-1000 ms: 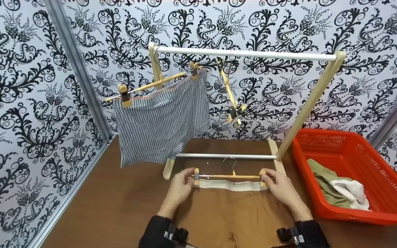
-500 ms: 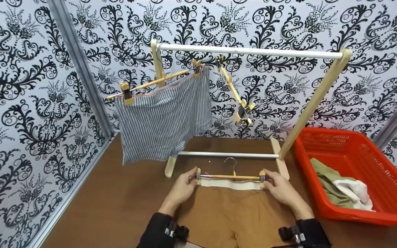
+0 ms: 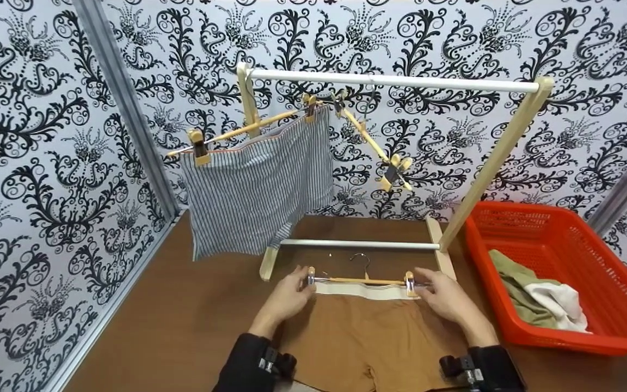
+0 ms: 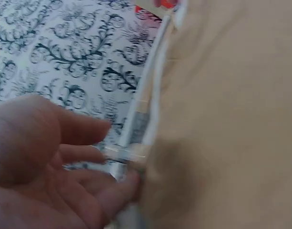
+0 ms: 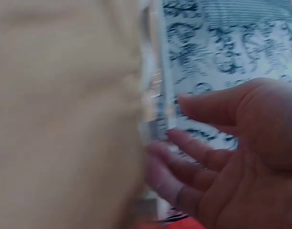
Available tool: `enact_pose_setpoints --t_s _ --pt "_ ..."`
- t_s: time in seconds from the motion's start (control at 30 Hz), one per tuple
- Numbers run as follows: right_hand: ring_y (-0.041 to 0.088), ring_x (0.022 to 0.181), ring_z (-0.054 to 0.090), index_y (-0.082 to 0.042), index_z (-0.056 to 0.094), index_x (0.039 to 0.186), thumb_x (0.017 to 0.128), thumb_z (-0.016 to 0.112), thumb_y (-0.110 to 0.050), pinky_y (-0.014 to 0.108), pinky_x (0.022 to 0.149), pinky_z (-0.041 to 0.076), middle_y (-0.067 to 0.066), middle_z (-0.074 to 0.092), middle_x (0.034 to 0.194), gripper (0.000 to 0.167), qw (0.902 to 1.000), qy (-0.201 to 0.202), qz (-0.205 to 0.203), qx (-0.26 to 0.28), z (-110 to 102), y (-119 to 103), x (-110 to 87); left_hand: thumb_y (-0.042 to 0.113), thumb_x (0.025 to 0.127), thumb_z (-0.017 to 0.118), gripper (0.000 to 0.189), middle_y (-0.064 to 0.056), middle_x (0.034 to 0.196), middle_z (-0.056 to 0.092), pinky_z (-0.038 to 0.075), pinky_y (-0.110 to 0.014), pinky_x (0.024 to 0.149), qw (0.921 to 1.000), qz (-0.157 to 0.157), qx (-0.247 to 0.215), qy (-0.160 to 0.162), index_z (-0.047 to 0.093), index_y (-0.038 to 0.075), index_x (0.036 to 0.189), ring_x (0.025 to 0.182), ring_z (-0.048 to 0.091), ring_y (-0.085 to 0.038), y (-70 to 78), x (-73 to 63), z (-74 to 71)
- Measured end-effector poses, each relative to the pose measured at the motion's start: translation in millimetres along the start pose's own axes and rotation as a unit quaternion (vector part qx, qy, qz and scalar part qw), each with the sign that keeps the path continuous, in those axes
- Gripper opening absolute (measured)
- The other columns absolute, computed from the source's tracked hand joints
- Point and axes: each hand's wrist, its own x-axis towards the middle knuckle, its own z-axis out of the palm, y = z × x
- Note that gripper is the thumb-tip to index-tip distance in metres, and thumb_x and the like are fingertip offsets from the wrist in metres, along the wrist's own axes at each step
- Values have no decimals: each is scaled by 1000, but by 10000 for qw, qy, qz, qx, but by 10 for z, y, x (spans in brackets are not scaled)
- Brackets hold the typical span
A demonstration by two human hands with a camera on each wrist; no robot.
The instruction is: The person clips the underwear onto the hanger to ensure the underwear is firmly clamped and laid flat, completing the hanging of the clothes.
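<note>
A brown garment with a white waistband [image 3: 365,337] is clipped to a wooden clip hanger [image 3: 370,281], whose metal hook points away from me. My left hand [image 3: 286,298] is at the left clip [image 3: 311,275]. In the left wrist view, that hand's thumb and fingers are spread apart, with lower fingertips close to the hanger's end. At the other end, my right hand [image 3: 444,294] is beside the right clip [image 3: 410,284]. The right wrist view shows its thumb [image 5: 207,105] apart from the fingers, whose tips reach the waistband's edge. Both wrist views are blurred.
Behind stands a wooden rack with a white rail [image 3: 395,81]. Striped shorts or similar striped cloth [image 3: 259,190] hang at its left, beside a bare clip hanger [image 3: 365,133]. A red basket [image 3: 607,277] at right holds green cloth [image 3: 520,288] and white cloth [image 3: 561,305].
My fingers have come off the clips and spread, most plainly on the right. The clipped hanger has shifted slightly left. On the rail, the bare hanger's near end has swung right.
</note>
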Motion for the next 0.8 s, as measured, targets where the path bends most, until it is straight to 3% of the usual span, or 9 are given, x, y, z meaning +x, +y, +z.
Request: enact_pose_setpoints --t_s 0.1,0.13,0.23,0.3,0.33,0.4,0.57,0.63,0.8 --pt "45 114 63 11 58 133 96 66 -6 59 98 46 29 61 130 41 9995 -63 129 -265 -104 -137 -57 11 99 59 51 -41 143 42 30 -57 114 9980 146 599 -158 46 -19 139 138 38 -51 130 -66 -96" --pt "45 116 61 10 59 132 96 66 -8 59 100 45 28 62 131 41 9994 -97 110 -317 -132 -181 -69 11 99 60 46 -39 138 50 36 -56 111 9962 212 799 -275 52 -17 134 132 47 -49 176 -88 -120" --pt "45 123 57 10 59 133 98 65 -13 59 104 41 27 61 133 42 9987 -349 -151 -353 -167 -284 -93 11 99 60 21 -18 103 68 52 -47 90 9865 470 1370 -758 65 -5 112 101 64 -31 299 -143 -147" --pt "45 122 57 11 58 133 100 63 -17 59 103 42 28 60 133 43 9965 -625 -436 -333 -152 -315 -93 11 98 61 7 -2 82 58 50 -40 74 9790 523 1664 -1058 61 4 95 81 58 -20 345 -160 -124" --pt "45 122 58 11 58 134 101 63 -17 59 103 42 28 61 132 44 9946 -788 -576 -348 -141 -320 -86 12 97 62 9 2 77 51 47 -38 70 9759 490 1785 -1156 58 8 90 76 53 -17 359 -161 -104" --pt "45 122 58 11 55 136 101 62 -19 59 103 43 30 60 133 46 9902 -1132 -742 -338 -110 -313 -80 13 95 64 11 4 76 49 47 -37 69 9711 474 1989 -1229 57 10 88 76 52 -15 358 -157 -57" --pt "47 128 52 10 49 143 99 64 -19 61 106 38 30 55 139 55 9837 -1689 -570 -248 -54 -278 -107 15 93 68 13 -6 95 64 51 -44 86 9630 460 2360 -1218 66 4 100 96 62 -25 303 -153 19" --pt "48 130 49 9 47 144 99 64 -21 62 108 36 30 53 141 57 9836 -1736 -438 -200 -46 -271 -123 15 94 67 22 -14 114 67 48 -46 98 9616 455 2424 -1209 69 1 111 113 61 -31 289 -157 28" --pt "48 133 47 9 48 144 99 64 -21 61 109 34 29 51 143 56 9836 -1741 -418 -231 -26 -255 -124 15 96 64 43 -26 150 45 33 -50 114 9629 100 2387 -1253 60 -4 134 140 41 -41 278 -195 46"
